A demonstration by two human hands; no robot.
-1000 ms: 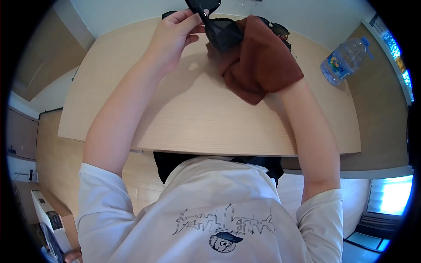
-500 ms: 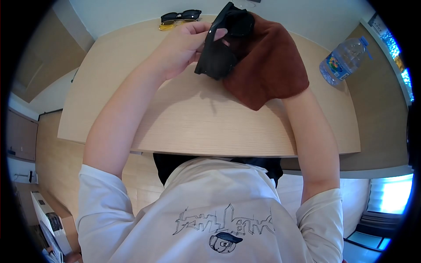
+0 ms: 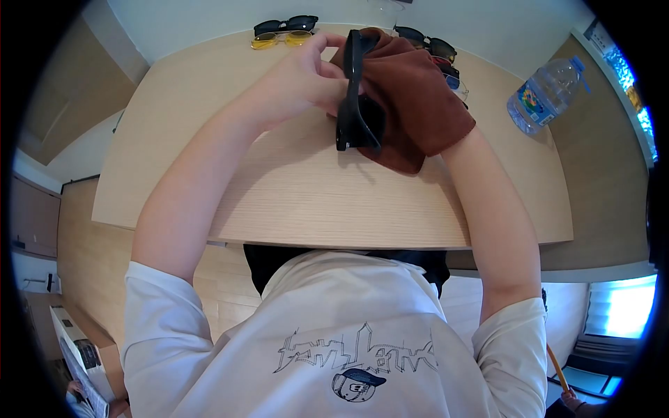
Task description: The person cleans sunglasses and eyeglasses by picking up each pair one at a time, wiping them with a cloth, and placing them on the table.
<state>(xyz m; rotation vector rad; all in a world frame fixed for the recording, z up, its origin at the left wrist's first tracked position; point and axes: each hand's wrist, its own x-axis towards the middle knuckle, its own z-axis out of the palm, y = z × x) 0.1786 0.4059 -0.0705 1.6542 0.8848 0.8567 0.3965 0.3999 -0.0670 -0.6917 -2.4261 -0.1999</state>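
Note:
Black sunglasses (image 3: 352, 115) are held above the table, standing nearly on end. My left hand (image 3: 310, 80) grips them by the frame, with thumb and fingers closed on it. A brown cloth (image 3: 421, 104) drapes over my right hand (image 3: 454, 145), so only the wrist side shows and the fingers are hidden. The cloth lies against the right side of the sunglasses, around the lenses. How the fingers press beneath it cannot be seen.
Black sunglasses (image 3: 286, 26) and yellow-lensed glasses (image 3: 282, 40) lie at the table's back left. More glasses (image 3: 440, 49) sit behind the cloth. A plastic bottle (image 3: 543, 97) stands at right. Another person's hand (image 3: 573, 403) shows at the lower right edge.
The sunglasses have turned more upright and come slightly nearer to me. The cloth has shifted a little left, uncovering glasses behind it. Another person's hand has appeared at lower right.

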